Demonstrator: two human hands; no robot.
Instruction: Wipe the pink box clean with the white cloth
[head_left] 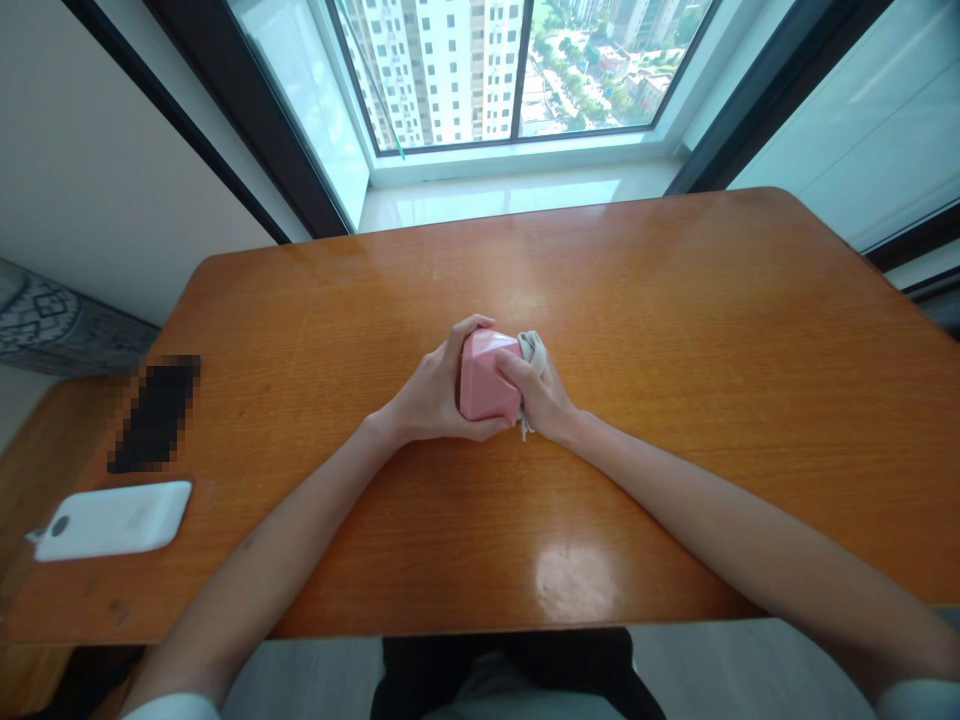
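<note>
A pink faceted object [484, 376] is held just above the middle of the wooden table [675, 330]. My left hand [433, 392] wraps around its left side, fingers curled over the top. My right hand [541, 395] presses against its right side and holds a crumpled light grey cloth [532, 347] against it. A strip of the cloth hangs down below my right hand. The far side of the pink object is hidden by my hands.
A white flat device [112, 520] lies near the table's left front corner. Behind it lies a dark blurred rectangle [155, 412]. Large windows with dark frames [517, 70] stand beyond the table's far edge. A patterned cushion [45, 320] is at the left.
</note>
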